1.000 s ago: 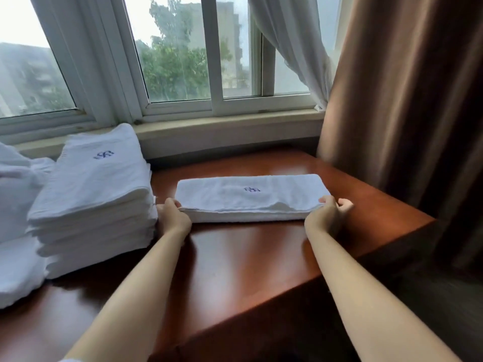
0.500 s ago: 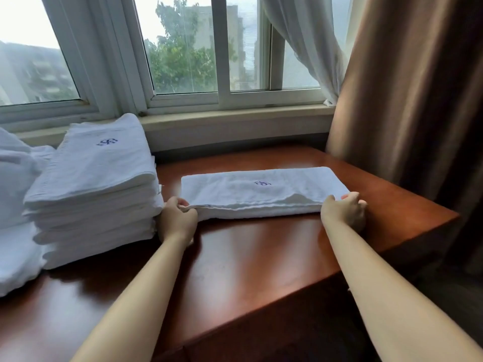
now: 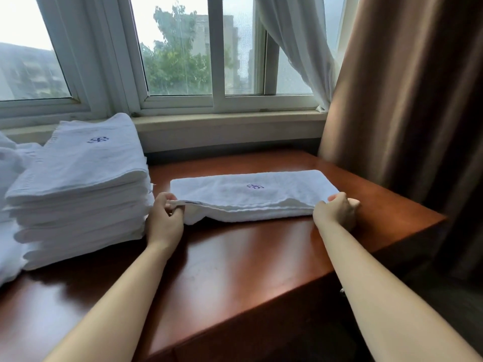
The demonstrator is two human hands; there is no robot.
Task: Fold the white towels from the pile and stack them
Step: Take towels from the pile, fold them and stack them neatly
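A folded white towel (image 3: 251, 195) lies lengthwise across the reddish-brown wooden desk (image 3: 235, 257), spanning the gap between the two hands, its small blue embroidered logo (image 3: 255, 186) facing up. The left hand (image 3: 165, 220) pinches the towel's left near corner, thumb and fingers curled round the top layers and lifting them slightly off the layers beneath. The right hand (image 3: 337, 211) grips the towel's right near corner, fingers curled over the edge, with the heel of the hand close to the desk surface. Both bare forearms reach in from the near edge of the view.

Just to the left of the left hand, almost touching it, stands a tall stack of folded white towels (image 3: 78, 189), the top one bearing the same blue logo. Further left beyond that stack, loose white towels (image 3: 10, 165) sit in a crumpled pile at the edge of the view. Beyond both hands runs the windowsill (image 3: 230, 121) under a white-framed window. Above and beyond the right hand hangs a sheer white curtain (image 3: 300, 48), and a heavy brown curtain (image 3: 418, 87) falls just to the right of that hand
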